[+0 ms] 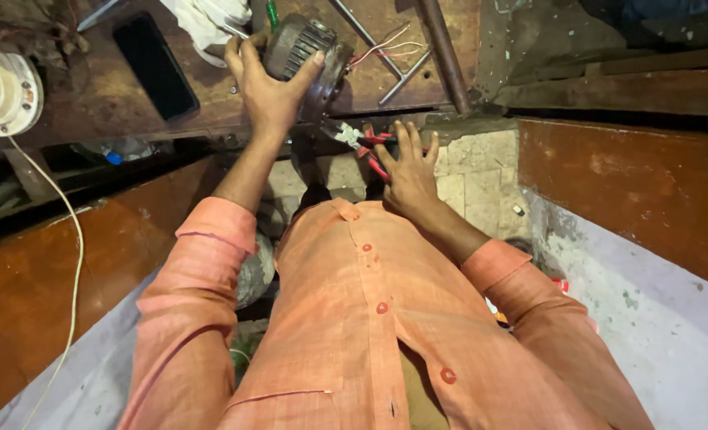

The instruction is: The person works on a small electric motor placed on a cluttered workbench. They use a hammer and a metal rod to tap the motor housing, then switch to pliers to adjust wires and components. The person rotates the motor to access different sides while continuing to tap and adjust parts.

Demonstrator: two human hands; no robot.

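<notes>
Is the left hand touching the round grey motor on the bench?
Touching. The head view shows the left hand laid over the grey motor, thumb across its ribbed side and fingers curled over its far edge.

Surfaces were pretty rough from where I was watching. The motor housing (302, 49) in the upper middle of the frame looked like dull grey cast metal, ribbed and grimy, no shine at all. The pliers (363, 143) just below it had glossy red plastic handles with bare steel jaws. The workbench (91, 87) across the top was worn brown wood, scratched and matt, and the phone (155, 65) at upper left had a smooth, glossy black face. The metal rods (406, 76) near it looked dull steel. A white rag (203, 20) at the top was crumpled cloth. The shirt (346, 318) at the bottom was coarse-woven orange fabric with shiny red buttons. The side panels (649, 183) were glossy brown lacquered wood.
</notes>
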